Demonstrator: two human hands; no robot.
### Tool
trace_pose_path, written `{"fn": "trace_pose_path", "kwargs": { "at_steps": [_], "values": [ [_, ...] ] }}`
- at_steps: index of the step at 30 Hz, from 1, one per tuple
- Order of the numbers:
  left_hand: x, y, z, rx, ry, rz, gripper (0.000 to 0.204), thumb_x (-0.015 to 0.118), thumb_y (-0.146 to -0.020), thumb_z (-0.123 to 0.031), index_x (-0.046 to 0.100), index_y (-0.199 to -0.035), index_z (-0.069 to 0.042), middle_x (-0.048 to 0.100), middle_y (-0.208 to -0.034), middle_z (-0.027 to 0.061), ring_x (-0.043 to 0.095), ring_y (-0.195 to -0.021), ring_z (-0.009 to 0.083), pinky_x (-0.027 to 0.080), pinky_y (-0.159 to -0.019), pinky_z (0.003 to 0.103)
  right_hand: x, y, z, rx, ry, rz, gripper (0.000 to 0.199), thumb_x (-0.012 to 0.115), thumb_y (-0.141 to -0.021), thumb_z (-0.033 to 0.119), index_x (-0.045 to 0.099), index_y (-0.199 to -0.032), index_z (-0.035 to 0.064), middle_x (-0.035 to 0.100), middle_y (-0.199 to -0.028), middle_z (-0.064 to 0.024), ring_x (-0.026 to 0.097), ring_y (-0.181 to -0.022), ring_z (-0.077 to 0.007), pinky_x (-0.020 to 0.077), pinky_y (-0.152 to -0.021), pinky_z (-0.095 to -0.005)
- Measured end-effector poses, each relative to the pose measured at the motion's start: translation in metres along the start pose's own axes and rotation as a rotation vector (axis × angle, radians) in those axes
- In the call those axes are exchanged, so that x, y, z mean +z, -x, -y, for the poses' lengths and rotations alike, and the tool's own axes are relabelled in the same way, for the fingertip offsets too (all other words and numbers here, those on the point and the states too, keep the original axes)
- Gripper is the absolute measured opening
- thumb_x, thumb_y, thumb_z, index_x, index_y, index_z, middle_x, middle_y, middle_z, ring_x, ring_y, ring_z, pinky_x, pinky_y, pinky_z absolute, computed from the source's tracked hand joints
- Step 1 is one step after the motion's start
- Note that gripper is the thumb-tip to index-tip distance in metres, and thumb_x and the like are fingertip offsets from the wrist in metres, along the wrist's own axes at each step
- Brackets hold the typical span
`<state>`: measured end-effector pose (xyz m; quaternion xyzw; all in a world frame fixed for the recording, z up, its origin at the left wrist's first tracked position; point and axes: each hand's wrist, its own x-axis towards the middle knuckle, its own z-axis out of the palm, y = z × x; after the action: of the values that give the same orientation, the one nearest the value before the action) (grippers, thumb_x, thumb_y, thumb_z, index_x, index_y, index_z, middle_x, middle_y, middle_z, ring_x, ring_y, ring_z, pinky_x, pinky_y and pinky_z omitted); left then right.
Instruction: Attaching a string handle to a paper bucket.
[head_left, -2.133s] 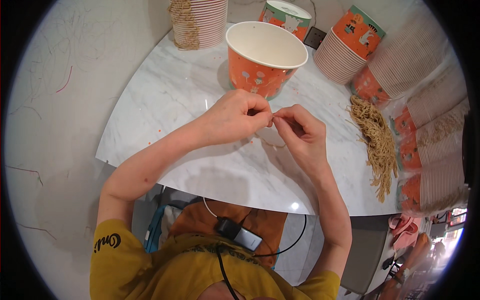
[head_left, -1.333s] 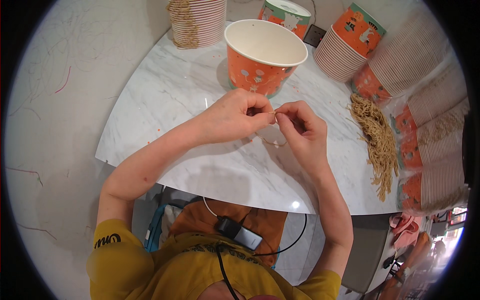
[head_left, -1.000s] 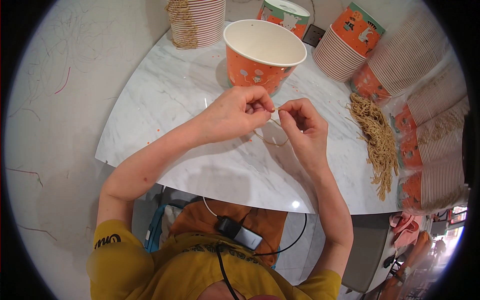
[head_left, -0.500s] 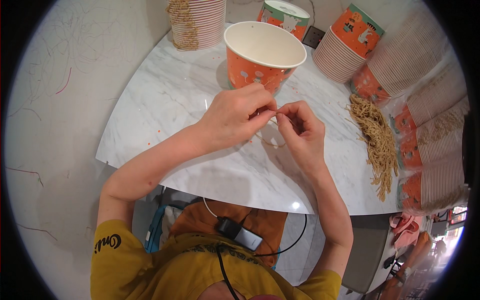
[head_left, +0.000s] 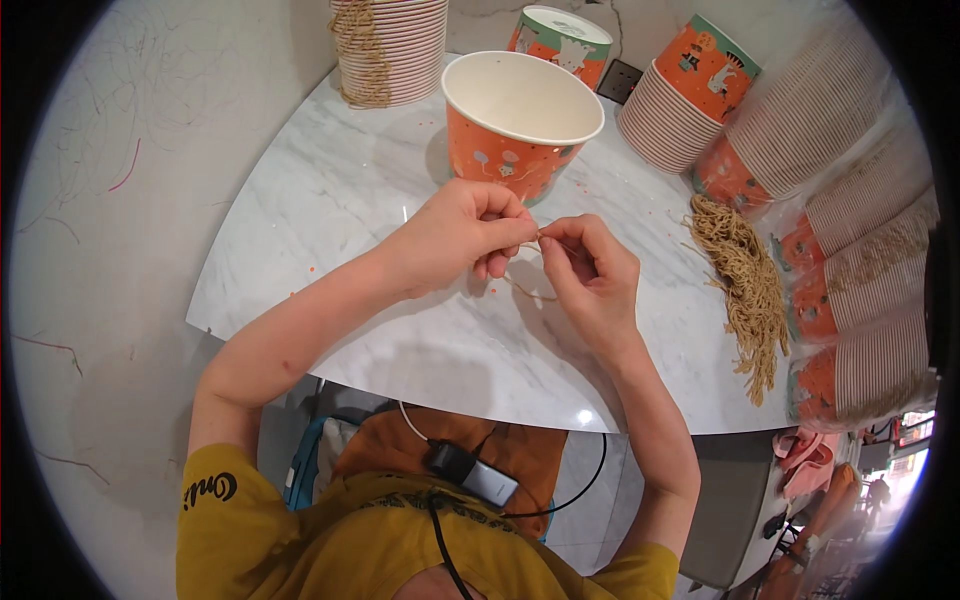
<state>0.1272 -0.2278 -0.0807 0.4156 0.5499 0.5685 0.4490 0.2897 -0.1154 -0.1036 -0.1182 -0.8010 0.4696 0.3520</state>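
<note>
My left hand (head_left: 462,232) and my right hand (head_left: 597,272) meet over the marble table, each pinching a thin tan string (head_left: 530,293) between thumb and fingertips. A loop of the string hangs below the fingers; the part inside the pinches is hidden. Just beyond my hands stands an orange paper bucket (head_left: 490,158) with a white inside, upright and open at the top. To the right of my right hand a bundle of tan strings (head_left: 742,285) lies loose on the table.
Stacked paper buckets (head_left: 390,50) with strings draped over them stand at the back left. Another bucket stack (head_left: 680,105) is at the back right, beside a black wall socket (head_left: 620,82). Plastic-wrapped bucket stacks (head_left: 865,270) line the right side. The table's curved edge (head_left: 450,415) lies nearest me.
My hands have moved slightly apart, and my left fingers have curled lower. The string loop hangs a little differently between them. The whole view has shifted slightly.
</note>
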Motion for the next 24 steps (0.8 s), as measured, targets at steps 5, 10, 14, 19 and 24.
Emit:
{"fn": "trace_pose_path", "kwargs": {
  "at_steps": [5,10,14,19,24],
  "values": [
    [-0.0033,-0.0028,0.0005,-0.088,0.107,0.027,0.014,0.066,-0.094,-0.016,0.063,-0.087,-0.004,0.060,-0.069,0.0003,0.057,-0.058,0.0072,0.044,-0.054,0.021,-0.0003,0.0009,0.0067,0.000,0.012,0.002,0.015,0.067,-0.089,-0.003,0.063,-0.103,-0.0022,0.066,-0.083,-0.0056,0.063,-0.074,-0.0081,0.0558,-0.071,-0.0244],
    [-0.0045,-0.0010,0.0003,-0.063,0.113,0.039,0.014,0.067,-0.093,-0.016,0.063,-0.086,-0.005,0.059,-0.069,0.0001,0.055,-0.057,0.0070,0.042,-0.053,0.021,0.0005,0.0023,0.0075,-0.021,0.042,0.006,0.018,0.068,-0.088,-0.003,0.065,-0.106,-0.0012,0.066,-0.082,-0.0055,0.062,-0.071,-0.0082,0.0553,-0.068,-0.0242],
    [-0.0057,-0.0008,0.0003,-0.060,0.089,0.052,0.014,0.067,-0.093,-0.016,0.063,-0.086,-0.005,0.058,-0.069,-0.0004,0.054,-0.057,0.0069,0.041,-0.052,0.021,0.0024,0.0022,0.0022,-0.035,0.026,0.002,0.014,0.068,-0.089,-0.003,0.066,-0.103,-0.0011,0.068,-0.084,-0.0055,0.065,-0.074,-0.0097,0.0558,-0.068,-0.0249],
    [-0.0043,-0.0006,-0.0013,-0.068,0.044,0.039,0.014,0.066,-0.093,-0.016,0.063,-0.086,-0.005,0.058,-0.069,-0.0009,0.054,-0.057,0.0064,0.042,-0.053,0.022,-0.0001,0.0011,0.0013,-0.101,0.129,0.022,0.008,0.066,-0.092,-0.002,0.066,-0.099,-0.0019,0.069,-0.087,-0.0069,0.068,-0.079,-0.0114,0.0566,-0.071,-0.0262],
    [-0.0018,-0.0008,-0.0046,-0.067,0.073,0.016,0.012,0.064,-0.095,-0.015,0.064,-0.092,-0.003,0.060,-0.073,-0.0008,0.055,-0.061,0.0057,0.042,-0.053,0.021,-0.0032,-0.0026,0.0019,0.010,-0.044,-0.032,0.004,0.063,-0.093,-0.002,0.063,-0.097,-0.0022,0.066,-0.085,-0.0031,0.062,-0.076,-0.0061,0.0505,-0.066,-0.0217]
  ]
}}
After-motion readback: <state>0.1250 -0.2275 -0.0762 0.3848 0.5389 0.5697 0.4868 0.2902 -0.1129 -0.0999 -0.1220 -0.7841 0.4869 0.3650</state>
